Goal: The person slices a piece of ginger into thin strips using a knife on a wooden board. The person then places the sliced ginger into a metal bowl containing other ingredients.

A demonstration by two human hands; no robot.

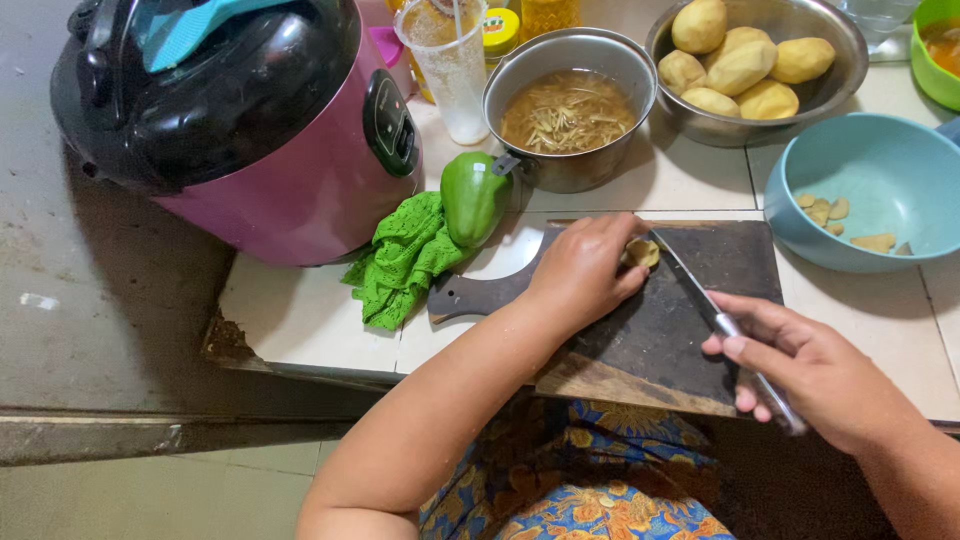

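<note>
We see the left hand (583,268) curled, fingertips pinching a small pale potato piece (642,253) against the dark wooden cutting board (660,330). The right hand (815,365) grips a steel knife (712,305), its blade just right of that piece.

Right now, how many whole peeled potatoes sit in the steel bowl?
6, all heaped in the steel bowl at the top right: three along the back, three in front. More may lie hidden beneath.
</note>
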